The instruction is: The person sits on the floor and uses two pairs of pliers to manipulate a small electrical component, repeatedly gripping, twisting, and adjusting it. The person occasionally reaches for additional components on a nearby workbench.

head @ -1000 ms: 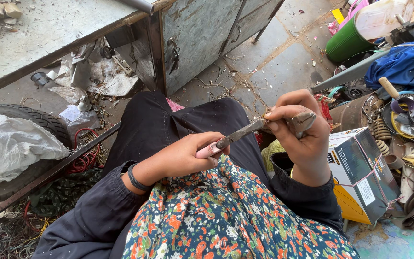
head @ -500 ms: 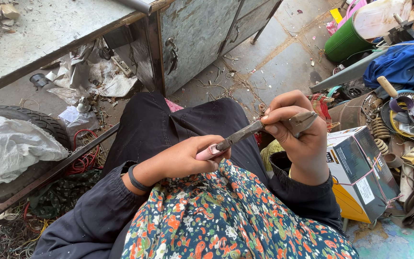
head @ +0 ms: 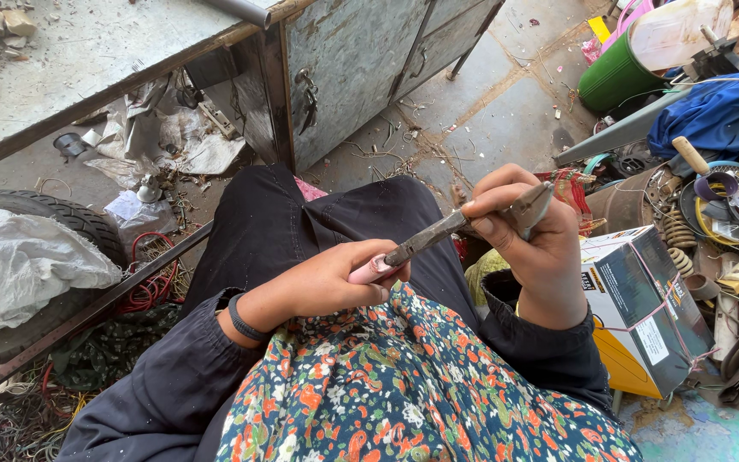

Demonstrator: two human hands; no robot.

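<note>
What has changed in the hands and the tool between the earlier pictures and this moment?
Almost nothing visibly changed. The left hand still grips the pink handle of the pliers, and the right hand still pinches a small metal piece at the tool's tip with its fingers. Both hands stay above the lap, at the same tilt. The cardboard box, the tyre and the metal cabinet have not moved.

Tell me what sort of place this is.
Probably an open-air repair or scrap workshop: a battered metal cabinet, an old tyre, and tangled wires and metal parts litter the concrete floor.
</note>
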